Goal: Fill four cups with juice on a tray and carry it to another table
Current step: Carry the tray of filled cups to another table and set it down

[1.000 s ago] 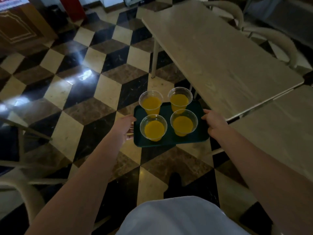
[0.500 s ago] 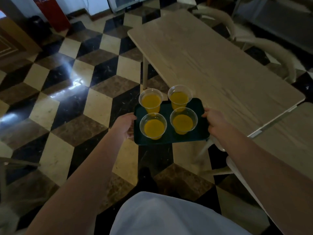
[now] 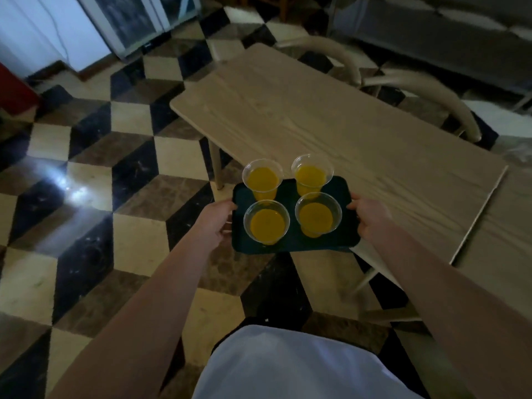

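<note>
A dark green tray (image 3: 290, 245) hangs in the air in front of me, over the floor at the near edge of a light wooden table (image 3: 331, 125). Several clear plastic cups of orange juice stand on it: back left (image 3: 262, 180), back right (image 3: 312, 175), front left (image 3: 266, 222), front right (image 3: 317, 216). My left hand (image 3: 214, 221) grips the tray's left edge. My right hand (image 3: 371, 218) grips its right edge. The tray's far right corner overlaps the table edge.
Cream curved-back chairs (image 3: 408, 90) stand behind the table at the right. A second wooden tabletop (image 3: 501, 226) adjoins it at the right. The floor (image 3: 95, 174) is chequered in black, cream and brown. A glass-fronted cabinet (image 3: 138, 21) and a red object (image 3: 14, 87) stand at the far left.
I have moved closer to the wooden table with the tray; the view has swung so the table now fills the centre. Both hands keep their grip on the tray edges.
</note>
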A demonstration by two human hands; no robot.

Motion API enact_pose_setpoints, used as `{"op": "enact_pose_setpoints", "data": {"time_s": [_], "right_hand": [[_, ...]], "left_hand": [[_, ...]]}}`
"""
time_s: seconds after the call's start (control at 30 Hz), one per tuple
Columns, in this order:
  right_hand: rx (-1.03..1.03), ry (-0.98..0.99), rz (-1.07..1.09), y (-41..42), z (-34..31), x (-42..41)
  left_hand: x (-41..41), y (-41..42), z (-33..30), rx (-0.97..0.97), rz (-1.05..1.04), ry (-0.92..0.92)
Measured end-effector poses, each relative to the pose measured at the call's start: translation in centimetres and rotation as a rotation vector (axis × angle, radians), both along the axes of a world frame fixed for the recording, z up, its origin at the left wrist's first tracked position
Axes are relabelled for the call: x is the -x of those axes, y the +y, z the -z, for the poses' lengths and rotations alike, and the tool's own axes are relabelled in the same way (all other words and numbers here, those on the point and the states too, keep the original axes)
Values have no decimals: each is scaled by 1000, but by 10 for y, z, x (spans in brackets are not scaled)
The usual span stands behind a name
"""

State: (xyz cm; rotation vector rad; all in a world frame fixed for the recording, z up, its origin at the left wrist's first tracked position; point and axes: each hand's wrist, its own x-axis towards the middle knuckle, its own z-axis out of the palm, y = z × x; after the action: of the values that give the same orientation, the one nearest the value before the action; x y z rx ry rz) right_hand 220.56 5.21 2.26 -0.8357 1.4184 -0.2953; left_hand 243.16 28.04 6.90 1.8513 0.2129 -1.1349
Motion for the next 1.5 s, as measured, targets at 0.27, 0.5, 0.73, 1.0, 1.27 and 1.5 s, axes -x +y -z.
{"op": "enact_pose_setpoints", "data": {"time_s": [0.27,0.5,0.73,1.0,1.27,1.5], "right_hand": [[-21,-34,103,-24,-7,-70],[-7,-34,183,-43,-16,-119],[-12,-42,277,-87,-2,-161],[-26,-64,369,-141,-5,-205],[-4,-37,514,-171,-8,-219],[-6,24,693,-182,4,-229]], "left_hand": [[-94,-50,-13,13,155,-36],[-157,-92,0,20,208,-19],[-205,-148,9,7,272,-34],[-259,-232,12,-29,369,-64],[-291,-303,21,-28,532,-53],[-315,-363,30,-12,695,-23]]}}
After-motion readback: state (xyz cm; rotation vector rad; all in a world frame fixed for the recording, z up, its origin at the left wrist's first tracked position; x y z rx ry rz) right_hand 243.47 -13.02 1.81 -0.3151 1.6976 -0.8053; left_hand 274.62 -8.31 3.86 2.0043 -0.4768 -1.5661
